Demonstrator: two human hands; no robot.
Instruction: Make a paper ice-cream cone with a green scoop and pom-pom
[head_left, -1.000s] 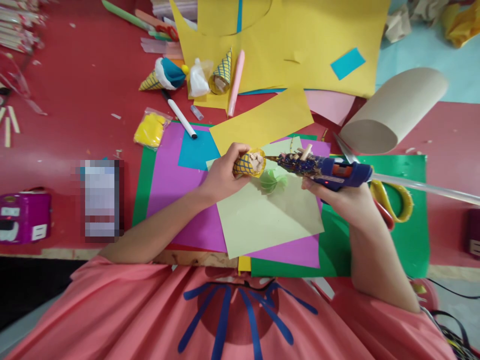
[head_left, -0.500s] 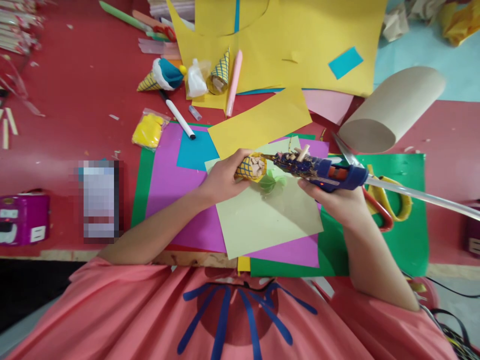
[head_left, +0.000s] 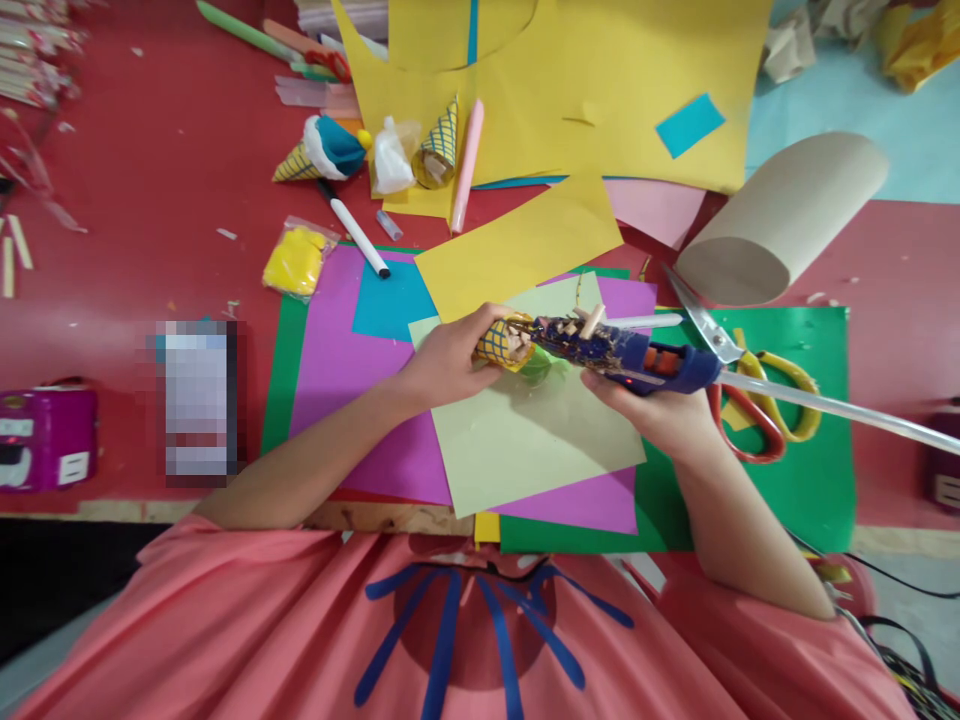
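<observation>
My left hand [head_left: 457, 358] is wrapped round a small yellow paper cone [head_left: 496, 343] with blue crossed lines; its open end, stuffed with crumpled brown paper, faces right. In my right hand [head_left: 660, 412] is a dark blue glue gun [head_left: 637, 352], its nozzle end caked with residue and small wood bits. A long clear glue stick [head_left: 840, 395] juts from its back. The nozzle meets the cone's rim; whether glue is flowing I cannot tell. Beneath the cone, a green translucent piece [head_left: 536, 368] lies on a pale green sheet [head_left: 540, 450].
Scissors [head_left: 769, 400] with red and yellow handles lie beside my right hand, near a cardboard tube [head_left: 780, 220]. Farther back are a finished-looking cone with a blue top [head_left: 326, 150], another cone [head_left: 439, 150], a marker [head_left: 356, 235] and a bag of yellow clay [head_left: 296, 260].
My right hand has brought the glue gun left, so its nozzle now overlaps the cone's open end. More of the scissors shows. My left hand and the cone have barely shifted.
</observation>
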